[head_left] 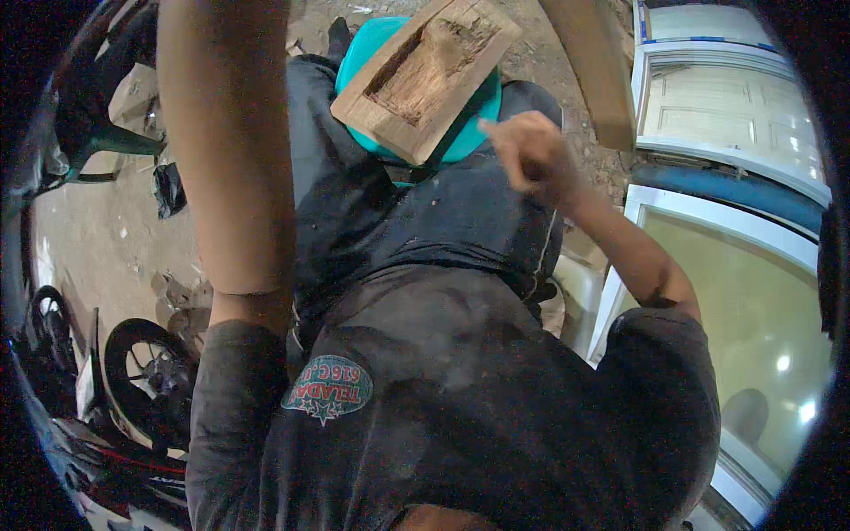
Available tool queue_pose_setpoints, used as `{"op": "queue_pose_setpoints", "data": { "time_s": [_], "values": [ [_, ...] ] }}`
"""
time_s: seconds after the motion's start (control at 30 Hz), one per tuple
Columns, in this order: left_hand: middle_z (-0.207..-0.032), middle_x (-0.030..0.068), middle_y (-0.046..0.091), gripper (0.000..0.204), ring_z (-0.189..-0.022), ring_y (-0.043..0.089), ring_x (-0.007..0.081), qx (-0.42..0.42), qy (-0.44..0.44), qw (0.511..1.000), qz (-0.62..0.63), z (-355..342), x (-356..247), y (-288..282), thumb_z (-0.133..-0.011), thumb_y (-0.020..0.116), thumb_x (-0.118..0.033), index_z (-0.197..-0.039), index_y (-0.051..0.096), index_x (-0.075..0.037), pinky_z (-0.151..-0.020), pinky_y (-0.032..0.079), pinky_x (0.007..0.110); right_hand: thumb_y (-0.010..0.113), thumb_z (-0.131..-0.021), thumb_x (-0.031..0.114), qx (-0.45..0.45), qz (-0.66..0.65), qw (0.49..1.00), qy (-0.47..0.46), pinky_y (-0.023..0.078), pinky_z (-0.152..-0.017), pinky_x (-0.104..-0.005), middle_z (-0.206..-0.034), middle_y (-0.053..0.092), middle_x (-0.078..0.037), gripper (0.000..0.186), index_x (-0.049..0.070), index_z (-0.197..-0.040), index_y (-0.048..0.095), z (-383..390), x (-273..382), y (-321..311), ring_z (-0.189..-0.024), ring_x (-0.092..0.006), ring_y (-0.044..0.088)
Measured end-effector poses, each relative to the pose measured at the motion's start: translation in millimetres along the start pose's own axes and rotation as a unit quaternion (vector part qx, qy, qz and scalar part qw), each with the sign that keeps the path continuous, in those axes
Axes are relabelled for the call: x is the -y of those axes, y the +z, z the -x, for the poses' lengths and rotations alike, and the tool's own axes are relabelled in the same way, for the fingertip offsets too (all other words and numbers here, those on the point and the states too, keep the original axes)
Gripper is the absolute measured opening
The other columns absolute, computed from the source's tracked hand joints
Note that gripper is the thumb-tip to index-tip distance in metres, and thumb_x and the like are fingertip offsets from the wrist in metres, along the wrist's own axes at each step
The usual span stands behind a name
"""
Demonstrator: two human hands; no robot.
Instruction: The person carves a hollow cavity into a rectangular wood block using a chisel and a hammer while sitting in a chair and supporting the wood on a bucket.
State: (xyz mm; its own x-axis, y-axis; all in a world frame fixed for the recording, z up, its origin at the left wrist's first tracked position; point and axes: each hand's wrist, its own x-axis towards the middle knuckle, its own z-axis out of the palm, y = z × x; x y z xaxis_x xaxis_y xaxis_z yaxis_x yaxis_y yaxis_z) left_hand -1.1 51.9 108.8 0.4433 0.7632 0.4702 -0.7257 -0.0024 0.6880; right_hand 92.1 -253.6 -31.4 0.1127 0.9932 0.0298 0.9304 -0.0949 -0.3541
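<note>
A wooden block (425,84) with a rough, hollowed-out rectangular recess rests tilted on a teal plastic stool (359,66) between my legs. My right hand (536,159) hovers above my right thigh, just beside the stool, apart from the block. Its fingers are curled, with one digit sticking out toward the block; motion blurs it, and whatever lies inside the curl, if anything, is hidden. My left forearm (226,133) reaches up past the top edge of the picture, so my left hand is out of sight.
A brown, plank-like piece (593,71) juts in at the top right. White-framed panels (726,292) stand along the right side. Motorbike wheels (146,372) are at the lower left. A black plastic scrap (168,190) and wood debris lie on the dirt floor (115,230).
</note>
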Motion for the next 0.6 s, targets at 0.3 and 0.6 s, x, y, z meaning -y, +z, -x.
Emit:
{"op": "queue_pose_setpoints", "data": {
  "time_s": [0.3,0.6],
  "values": [
    [-0.075,0.0018,0.061,0.029,-0.059,0.051,0.0106,-0.040,-0.070,0.996,0.040,-4.6,18.4,-43.5,-0.091,0.055,-0.034,-0.093,0.063,-0.006,-0.052,0.038,0.023,0.058,-0.086,0.039,0.134,-0.057,0.966,-0.213,0.036,-0.103,-0.0455,-0.138,0.046,-0.017,0.053,0.009,-0.128,0.052,-18.8,66.0,51.9,-0.124,-0.0295,0.047],
    [-0.077,0.0035,0.062,0.028,-0.063,0.055,0.0119,-0.078,-0.113,0.989,0.060,-6.6,35.3,-73.1,-0.091,0.057,-0.032,-0.093,0.063,-0.005,-0.054,0.041,0.024,0.058,-0.089,0.034,0.129,-0.075,0.977,-0.150,0.030,-0.110,-0.0450,-0.143,0.043,-0.010,0.051,0.013,-0.134,0.049,12.2,87.9,14.8,-0.132,-0.0259,0.041]
  ]
}}
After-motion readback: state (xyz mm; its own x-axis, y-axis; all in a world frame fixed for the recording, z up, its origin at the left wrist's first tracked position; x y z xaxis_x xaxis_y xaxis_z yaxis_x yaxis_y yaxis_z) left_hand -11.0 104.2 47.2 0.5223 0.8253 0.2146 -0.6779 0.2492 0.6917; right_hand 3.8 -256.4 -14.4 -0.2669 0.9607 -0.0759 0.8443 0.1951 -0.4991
